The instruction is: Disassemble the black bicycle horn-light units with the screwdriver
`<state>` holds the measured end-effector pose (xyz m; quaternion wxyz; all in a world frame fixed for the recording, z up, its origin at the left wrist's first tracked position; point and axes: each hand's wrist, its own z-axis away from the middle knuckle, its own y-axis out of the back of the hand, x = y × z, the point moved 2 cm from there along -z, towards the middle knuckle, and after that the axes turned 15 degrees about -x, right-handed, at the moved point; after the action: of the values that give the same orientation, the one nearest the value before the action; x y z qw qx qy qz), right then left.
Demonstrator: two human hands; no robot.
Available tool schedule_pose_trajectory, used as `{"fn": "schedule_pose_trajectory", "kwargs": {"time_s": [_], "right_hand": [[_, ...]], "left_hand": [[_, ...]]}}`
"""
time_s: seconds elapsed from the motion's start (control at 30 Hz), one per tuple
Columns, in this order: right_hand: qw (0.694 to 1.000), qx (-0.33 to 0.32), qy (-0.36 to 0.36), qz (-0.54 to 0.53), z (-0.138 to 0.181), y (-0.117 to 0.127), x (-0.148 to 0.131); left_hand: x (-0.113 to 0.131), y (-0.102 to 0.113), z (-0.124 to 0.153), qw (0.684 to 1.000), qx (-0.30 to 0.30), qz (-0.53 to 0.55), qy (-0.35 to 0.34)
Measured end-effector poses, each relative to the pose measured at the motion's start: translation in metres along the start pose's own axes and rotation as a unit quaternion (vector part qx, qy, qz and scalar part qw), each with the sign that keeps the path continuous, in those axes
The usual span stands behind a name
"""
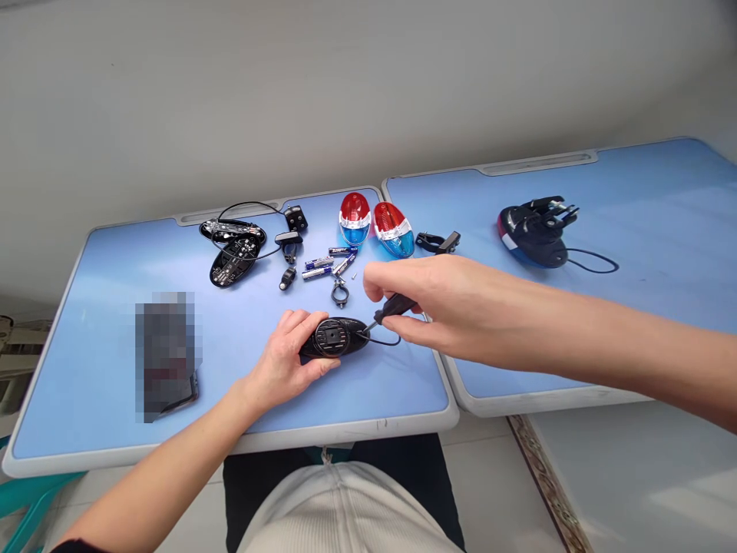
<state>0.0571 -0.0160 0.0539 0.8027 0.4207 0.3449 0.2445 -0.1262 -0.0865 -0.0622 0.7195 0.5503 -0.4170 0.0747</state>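
Observation:
On the blue table in front of me lies a black oval bike-light housing [339, 336], its slotted round underside facing up and a thin black cable leaving its right end. My left hand [296, 352] is closed around the left end of this housing. A dark-handled screwdriver [397, 307] is gripped in my right hand [423, 303], slanting down to the left. Its shaft reaches the right end of the housing; the exact tip contact is too small to make out. A black ring clamp [340, 293] lies just beyond the housing.
Behind are two red-and-blue lenses [354, 219], several batteries [331, 263], opened black housings with circuit boards [235, 253] and a bracket [438, 243]. An assembled light [533, 234] lies on the right table. At left is a blurred-out dark object [166, 357]. A seam [446, 376] divides the tables.

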Motion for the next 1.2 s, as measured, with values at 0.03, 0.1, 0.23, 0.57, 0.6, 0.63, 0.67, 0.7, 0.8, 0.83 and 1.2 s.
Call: {"fn": "schedule_pose_trajectory", "kwargs": {"time_s": [0.03, 0.1, 0.23, 0.57, 0.6, 0.63, 0.67, 0.7, 0.8, 0.83, 1.2], "right_hand": [[1.0, 0.001, -0.004, 0.007, 0.0002, -0.0009, 0.0007], [0.999, 0.004, -0.021, 0.028, -0.0007, -0.003, 0.0012], [0.999, 0.018, -0.02, 0.043, -0.0032, -0.0051, -0.0028], [0.995, -0.036, -0.041, 0.085, -0.0039, -0.0036, -0.0067], [0.995, -0.037, -0.029, 0.084, -0.0039, -0.0035, -0.0076], [0.996, -0.038, -0.013, 0.078, -0.0036, -0.0033, -0.0084], [0.997, -0.04, 0.002, 0.069, -0.0028, -0.003, -0.0088], [0.997, -0.04, 0.011, 0.059, -0.0017, -0.0025, -0.0086], [0.998, -0.039, -0.007, 0.044, 0.0007, -0.0019, -0.005], [0.997, -0.042, -0.026, 0.051, 0.0007, -0.0022, -0.0034], [0.998, -0.045, 0.035, 0.002, -0.0005, -0.0012, -0.0012]], "left_hand": [[0.0001, -0.0001, 0.0, 1.0, 0.001, 0.0, 0.0], [0.0004, 0.0, 0.0, 1.0, 0.001, -0.001, 0.001], [0.0012, 0.0006, -0.0003, 1.0, 0.002, -0.002, -0.002], [0.0011, -0.0001, 0.0003, 1.0, 0.007, 0.004, -0.008], [0.0011, -0.0002, 0.0003, 1.0, 0.007, 0.005, -0.007], [0.0012, -0.0004, 0.0002, 1.0, 0.007, 0.006, -0.007], [0.0014, -0.0005, 0.0001, 1.0, 0.007, 0.007, -0.007], [0.0015, -0.0007, 0.0001, 1.0, 0.007, 0.007, -0.007], [0.0017, -0.0008, -0.0001, 1.0, 0.008, 0.003, -0.005], [0.0019, -0.0007, 0.0, 1.0, 0.007, 0.002, -0.006], [0.0017, -0.0008, 0.0012, 1.0, 0.009, 0.001, -0.007]]}}
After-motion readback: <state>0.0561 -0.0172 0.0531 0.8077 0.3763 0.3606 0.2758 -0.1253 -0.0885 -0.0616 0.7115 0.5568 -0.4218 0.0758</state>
